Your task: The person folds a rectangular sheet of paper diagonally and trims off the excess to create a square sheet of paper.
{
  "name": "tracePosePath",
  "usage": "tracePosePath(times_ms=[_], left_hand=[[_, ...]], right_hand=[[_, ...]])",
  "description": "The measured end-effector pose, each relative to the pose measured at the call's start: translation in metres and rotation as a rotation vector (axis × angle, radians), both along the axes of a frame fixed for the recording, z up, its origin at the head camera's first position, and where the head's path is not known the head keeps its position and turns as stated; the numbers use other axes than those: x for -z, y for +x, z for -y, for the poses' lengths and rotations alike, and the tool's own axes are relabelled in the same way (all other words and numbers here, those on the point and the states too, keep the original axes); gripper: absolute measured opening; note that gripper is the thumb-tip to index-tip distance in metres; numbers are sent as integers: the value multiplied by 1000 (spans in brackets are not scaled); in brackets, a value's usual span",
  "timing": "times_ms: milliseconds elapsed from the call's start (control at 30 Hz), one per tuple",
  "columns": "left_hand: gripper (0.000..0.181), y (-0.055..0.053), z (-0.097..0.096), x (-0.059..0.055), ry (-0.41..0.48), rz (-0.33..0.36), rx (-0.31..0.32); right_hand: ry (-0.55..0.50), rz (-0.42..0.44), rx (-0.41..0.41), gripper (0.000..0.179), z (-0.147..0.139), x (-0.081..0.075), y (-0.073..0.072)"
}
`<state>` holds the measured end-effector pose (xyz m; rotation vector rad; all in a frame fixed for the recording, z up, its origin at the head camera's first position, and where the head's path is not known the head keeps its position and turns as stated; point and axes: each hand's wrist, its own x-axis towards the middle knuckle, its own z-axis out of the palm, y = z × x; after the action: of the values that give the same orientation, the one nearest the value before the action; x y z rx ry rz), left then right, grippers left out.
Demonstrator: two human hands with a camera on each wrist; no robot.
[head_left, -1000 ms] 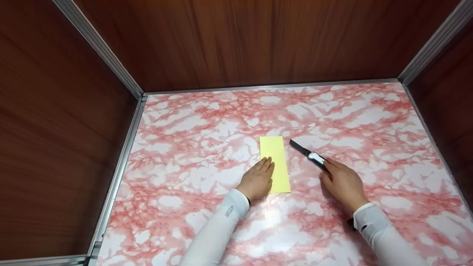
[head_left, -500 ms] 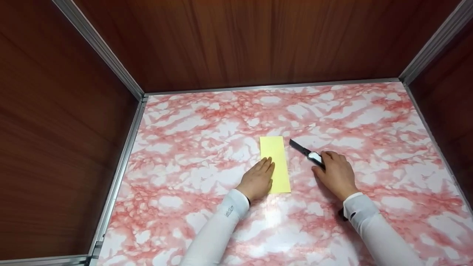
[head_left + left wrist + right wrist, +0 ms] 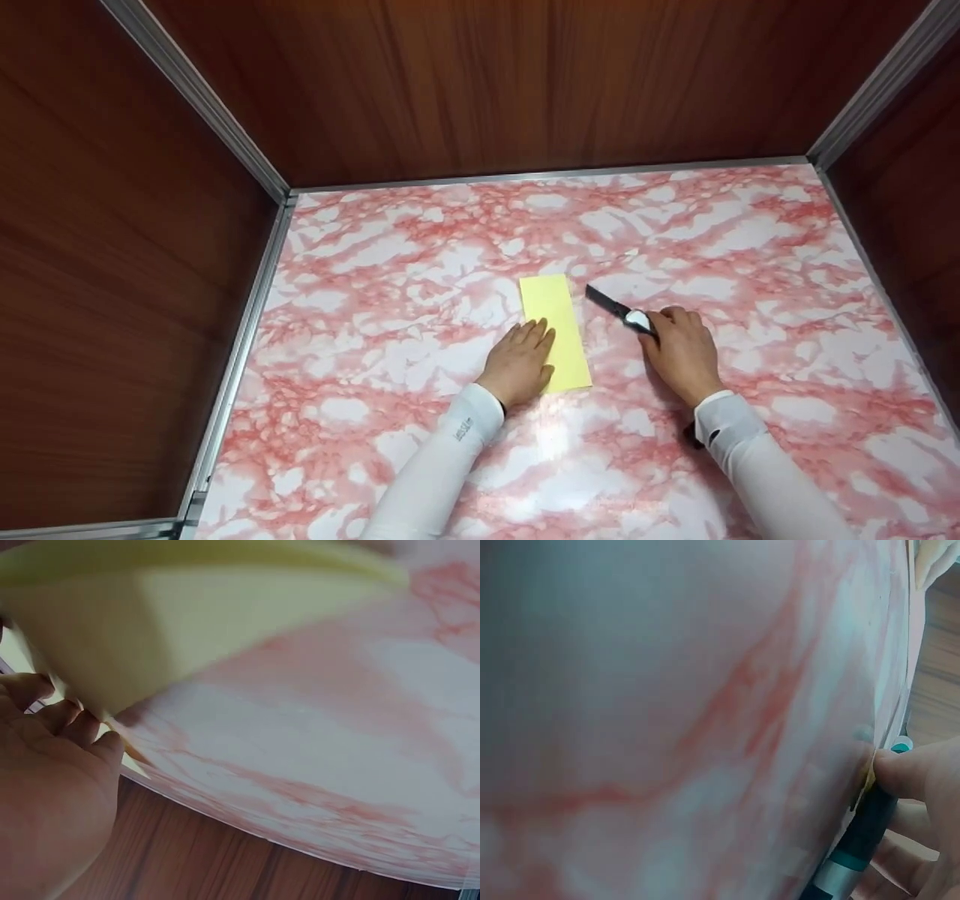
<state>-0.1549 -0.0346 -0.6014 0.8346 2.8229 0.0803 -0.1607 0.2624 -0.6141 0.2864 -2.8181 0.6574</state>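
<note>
Paper [image 3: 567,336] partly under outspread left hand [image 3: 519,364], cutter [image 3: 618,309] partly hidden in gripping right hand [image 3: 682,354]

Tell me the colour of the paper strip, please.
The paper strip is yellow, clearest in the head view.

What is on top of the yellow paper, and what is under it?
The left hand rests partly on the paper. The table shows around it; anything directly under the paper is covered and cannot be seen.

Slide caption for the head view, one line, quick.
Left hand touching a yellow paper strip, right hand gripping a dark cutter, at a red-and-white marbled tabletop.
</note>
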Motion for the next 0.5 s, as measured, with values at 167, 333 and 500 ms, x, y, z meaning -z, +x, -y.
tracePosePath(times_ms=[167, 333, 500], left_hand=[[71, 1, -1, 0, -30, -12, -34], [79, 2, 1, -1, -43, -15, -46], [85, 2, 5, -3, -80, 19, -53]], right_hand=[[-14, -8, -11, 40, -2, 0, 5], [-9, -25, -22, 42, -1, -1, 13], [13, -27, -29, 44, 0, -2, 23]])
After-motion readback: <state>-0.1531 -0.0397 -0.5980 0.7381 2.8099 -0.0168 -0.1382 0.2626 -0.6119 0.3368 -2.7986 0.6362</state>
